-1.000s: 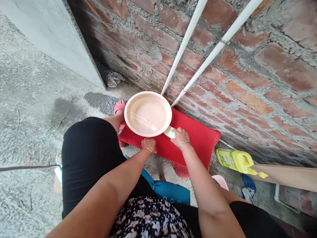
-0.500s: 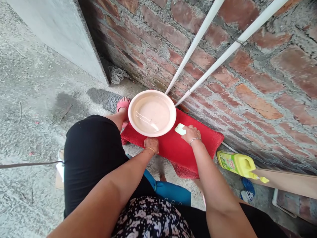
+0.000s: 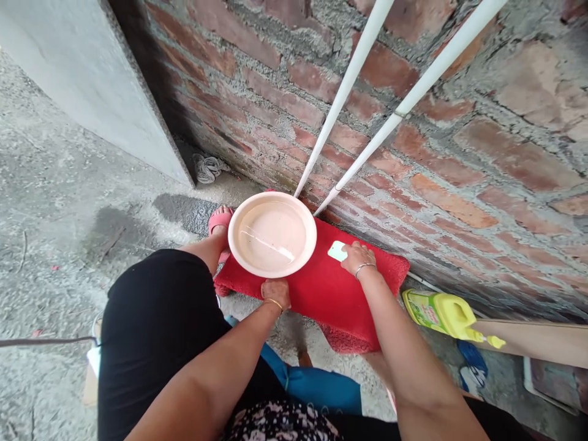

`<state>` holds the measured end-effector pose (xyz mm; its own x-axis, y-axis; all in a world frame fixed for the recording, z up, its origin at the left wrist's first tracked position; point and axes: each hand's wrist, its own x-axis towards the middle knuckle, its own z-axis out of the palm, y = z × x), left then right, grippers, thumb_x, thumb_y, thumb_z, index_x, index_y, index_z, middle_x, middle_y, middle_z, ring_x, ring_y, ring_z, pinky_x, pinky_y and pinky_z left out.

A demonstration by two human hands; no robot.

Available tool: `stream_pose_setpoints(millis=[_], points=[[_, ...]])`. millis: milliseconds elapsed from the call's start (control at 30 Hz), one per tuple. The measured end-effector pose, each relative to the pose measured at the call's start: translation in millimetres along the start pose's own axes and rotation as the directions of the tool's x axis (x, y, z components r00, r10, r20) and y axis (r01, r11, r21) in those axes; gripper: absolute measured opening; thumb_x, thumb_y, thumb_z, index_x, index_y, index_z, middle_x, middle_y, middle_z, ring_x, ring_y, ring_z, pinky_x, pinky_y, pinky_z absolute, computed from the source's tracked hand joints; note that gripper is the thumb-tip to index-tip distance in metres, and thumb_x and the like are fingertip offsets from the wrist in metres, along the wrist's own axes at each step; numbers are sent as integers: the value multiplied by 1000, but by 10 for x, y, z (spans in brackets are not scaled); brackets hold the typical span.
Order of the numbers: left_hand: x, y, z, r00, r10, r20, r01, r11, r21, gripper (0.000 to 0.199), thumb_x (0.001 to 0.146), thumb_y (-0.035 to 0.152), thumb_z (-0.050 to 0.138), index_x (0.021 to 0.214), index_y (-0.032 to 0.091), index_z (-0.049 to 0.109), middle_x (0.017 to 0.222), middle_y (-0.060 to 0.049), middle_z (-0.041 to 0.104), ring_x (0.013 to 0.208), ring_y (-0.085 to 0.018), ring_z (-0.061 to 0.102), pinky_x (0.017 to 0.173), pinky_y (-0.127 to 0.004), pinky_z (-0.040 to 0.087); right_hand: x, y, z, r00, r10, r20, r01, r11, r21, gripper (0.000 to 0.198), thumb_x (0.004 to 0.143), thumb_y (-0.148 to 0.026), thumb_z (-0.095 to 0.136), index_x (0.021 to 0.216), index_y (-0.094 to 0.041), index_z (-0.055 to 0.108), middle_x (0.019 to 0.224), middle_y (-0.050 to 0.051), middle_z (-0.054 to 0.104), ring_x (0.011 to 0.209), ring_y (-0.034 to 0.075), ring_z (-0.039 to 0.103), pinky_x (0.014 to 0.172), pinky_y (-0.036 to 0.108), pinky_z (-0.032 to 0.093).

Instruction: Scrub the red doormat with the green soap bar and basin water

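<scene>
A red plush mat (image 3: 331, 300) is spread out in front of me, its near edge hanging down. My left hand (image 3: 276, 293) is closed on that near edge, just below the basin. On the mat's right half, my right hand (image 3: 358, 257) grips a pale green flat block (image 3: 337, 250) with rounded corners, pressed against the red pile. Its underside is hidden, so its exact kind is unclear. A cream plastic basin (image 3: 233, 239) with clear water in it stands on the mat's left end.
A brick wall (image 3: 427, 214) with two white pipes (image 3: 342, 104) rises behind the mat. To the right lies a yellow detergent bottle (image 3: 438, 312) near blue slippers (image 3: 473, 364). A grey slab (image 3: 119, 86) and coiled rope (image 3: 209, 168) are at the left.
The camera view has shifted, so the scene sits lower and slightly left. My right hand, with the pale green block, has slid a little rightward along the mat. My left hand keeps its hold.
</scene>
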<state>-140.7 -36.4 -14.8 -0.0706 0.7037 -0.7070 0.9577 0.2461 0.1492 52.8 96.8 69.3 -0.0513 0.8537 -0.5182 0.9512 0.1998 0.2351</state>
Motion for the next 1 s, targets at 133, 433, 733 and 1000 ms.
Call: stream_pose_setpoints(millis=[133, 433, 733, 1000], points=[[17, 8, 23, 1000, -14, -8, 14, 1000, 25, 49, 41, 34, 82, 86, 17, 71, 83, -12, 69, 84, -28, 64, 66, -40, 52, 195, -350, -38, 995, -92, -41, 96, 991, 89, 45, 78, -32, 57, 124, -33, 54, 117, 8, 50, 109, 25, 47, 88, 37, 36], [26, 20, 38, 999, -25, -26, 25, 1000, 8, 45, 42, 32, 82, 84, 18, 71, 81, -11, 68, 87, -30, 64, 67, -41, 53, 113, 335, 99, 998, 20, 64, -16, 998, -56, 37, 78, -26, 56, 115, -26, 62, 112, 12, 53, 105, 27, 51, 85, 40, 39], [70, 10, 79, 1000, -14, 0, 14, 1000, -10, 37, 48, 27, 78, 83, 19, 71, 80, -10, 69, 85, -29, 65, 70, -41, 52, 578, -109, -246, 996, -53, -70, 62, 988, 144, 51, 75, -33, 64, 125, -30, 54, 121, 8, 48, 109, 25, 47, 92, 35, 36], [68, 11, 114, 999, -22, -32, 22, 1000, -8, 41, 47, 28, 77, 86, 18, 71, 83, -13, 69, 87, -29, 64, 70, -40, 51, 519, 526, -13, 993, 75, 88, -83, 992, 90, 53, 73, -32, 67, 125, -30, 54, 122, 9, 49, 109, 26, 49, 88, 35, 38]])
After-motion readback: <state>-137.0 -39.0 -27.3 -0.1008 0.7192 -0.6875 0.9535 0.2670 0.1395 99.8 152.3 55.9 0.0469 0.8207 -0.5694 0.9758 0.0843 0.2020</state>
